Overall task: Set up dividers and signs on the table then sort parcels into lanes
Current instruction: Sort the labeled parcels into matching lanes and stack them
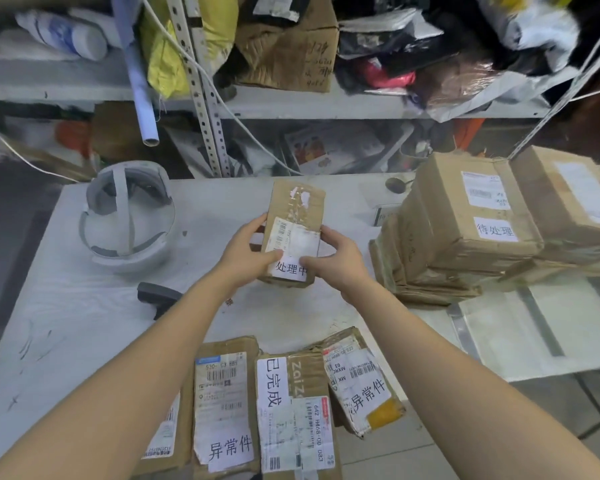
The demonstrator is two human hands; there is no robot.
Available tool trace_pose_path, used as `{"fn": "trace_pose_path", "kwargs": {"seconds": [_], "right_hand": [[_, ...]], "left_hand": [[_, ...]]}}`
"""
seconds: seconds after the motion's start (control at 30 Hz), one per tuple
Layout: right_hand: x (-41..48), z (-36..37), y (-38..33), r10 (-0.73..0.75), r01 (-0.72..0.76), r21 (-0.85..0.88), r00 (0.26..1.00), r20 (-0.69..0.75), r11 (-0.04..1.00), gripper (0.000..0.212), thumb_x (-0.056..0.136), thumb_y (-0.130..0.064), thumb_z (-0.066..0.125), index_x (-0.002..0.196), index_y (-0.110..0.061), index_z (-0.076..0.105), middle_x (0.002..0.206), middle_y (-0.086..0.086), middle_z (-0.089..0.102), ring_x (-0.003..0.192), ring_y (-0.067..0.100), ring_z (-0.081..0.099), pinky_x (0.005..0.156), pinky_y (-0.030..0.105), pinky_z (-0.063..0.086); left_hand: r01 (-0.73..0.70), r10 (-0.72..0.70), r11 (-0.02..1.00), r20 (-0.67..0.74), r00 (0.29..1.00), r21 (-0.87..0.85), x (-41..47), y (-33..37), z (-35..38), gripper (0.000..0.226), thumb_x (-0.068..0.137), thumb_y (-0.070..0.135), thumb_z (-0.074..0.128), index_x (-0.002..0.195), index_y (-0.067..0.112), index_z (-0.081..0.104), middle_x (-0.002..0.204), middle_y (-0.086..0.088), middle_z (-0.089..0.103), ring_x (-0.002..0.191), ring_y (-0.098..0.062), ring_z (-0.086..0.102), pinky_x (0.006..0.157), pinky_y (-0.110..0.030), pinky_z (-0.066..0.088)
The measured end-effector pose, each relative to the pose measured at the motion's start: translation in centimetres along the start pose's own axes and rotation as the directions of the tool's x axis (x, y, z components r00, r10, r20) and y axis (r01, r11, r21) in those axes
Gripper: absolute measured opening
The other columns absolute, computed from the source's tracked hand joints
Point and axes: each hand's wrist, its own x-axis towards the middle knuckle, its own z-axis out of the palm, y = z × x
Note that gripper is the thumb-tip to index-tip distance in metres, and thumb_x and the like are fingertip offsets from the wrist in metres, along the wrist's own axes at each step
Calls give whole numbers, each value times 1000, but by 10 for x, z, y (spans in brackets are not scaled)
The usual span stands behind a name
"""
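Parcel in hand: brown cardboard parcel [293, 216] at mid-table, its long axis running away from the person, with a white slip [290, 270] reading 处理中 on its near end
Left hand: left hand [245, 254] grips the parcel's left edge, fingers wrapped round the side, thumb lying on top beside the slip
Right hand: right hand [338, 259] grips the right edge, fingers curled round it, thumb tip on the slip
Surface: white table [84, 323], scuffed with dark marks
Left of parcel: white headset [129, 216] with straps, well apart; dark handheld device [158, 297] just beside the left forearm
Right of parcel: stack of cardboard boxes [465, 258], one box bearing a sign [496, 230] reading 待处理
Near edge: 异常件 parcel [224, 407], 已完成 parcel [291, 414] and tilted parcel [359, 386], side by side and touching
Behind: metal shelving [201, 81] crammed with bags and boxes, blurred
Hidden: fourth parcel [168, 434] largely covered by the left forearm; whether the held parcel's underside touches the table cannot be told; bottom edge of the frame cuts off the near parcels
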Motion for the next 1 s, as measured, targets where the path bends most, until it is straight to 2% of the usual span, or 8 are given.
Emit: {"fn": "trace_pose_path", "kwargs": {"seconds": [0.1,0.2,0.33,0.47,0.6,0.73,0.83,1.0], "right_hand": [[-8,-15,-31,-117,116,-49,993,-26,992,69,74,-3,78,133,-32,58,117,-23,64,89,7,72,64,22,59],[-21,-38,-61,-216,208,-141,976,-38,968,70,76,-8,77,136,-35,53,100,-31,60,74,1,71,54,17,55],[-47,-83,-89,-311,303,-146,950,-30,942,69,76,-6,76,134,-36,54,98,-31,59,73,-3,70,51,16,54],[-80,-142,-100,-396,385,-170,917,-39,907,58,75,-10,77,127,-32,61,108,-16,68,80,4,72,61,20,59],[-114,-207,-102,-487,463,-248,872,-46,851,55,77,-14,76,127,-30,62,112,-15,70,84,6,69,60,13,49],[-139,-279,-99,-527,494,-260,847,-71,830,55,76,-17,77,127,-30,64,116,-16,69,95,10,68,81,27,55],[-148,-329,-97,-509,486,-220,859,-60,846,56,76,-15,79,128,-27,64,117,-12,69,104,9,66,89,30,55],[-150,-398,-89,-489,454,-224,861,-138,863,47,77,-16,78,120,-30,68,103,-20,68,93,-8,62,62,2,45]], "left_hand": [[-97,95,995,-49,994,-25,-6,30,2,71,84,9,74,140,43,46,117,28,57,96,-4,64,59,-21,57],[-166,159,983,-86,983,-80,-17,61,12,68,83,9,75,137,41,47,126,19,60,104,-10,64,72,-30,60],[-234,222,969,-126,967,-84,-37,104,38,74,86,10,74,146,37,40,130,16,57,98,1,63,62,-16,56],[-305,298,952,-155,942,-26,-62,147,80,74,85,11,74,146,37,41,118,21,59,100,1,59,60,-13,54],[-366,362,930,-174,916,8,-90,186,136,71,84,9,74,144,33,44,110,29,60,105,0,61,75,-19,57],[-425,429,903,-151,891,55,-111,222,196,61,86,12,72,137,38,51,105,29,68,95,3,65,67,-13,54],[-431,433,901,-139,891,46,-120,248,238,59,88,13,70,137,39,51,107,27,67,97,2,66,73,-16,57],[-424,425,905,-98,900,34,-118,281,299,57,83,20,76,132,40,56,109,28,67,103,-1,65,90,-35,57]]}}
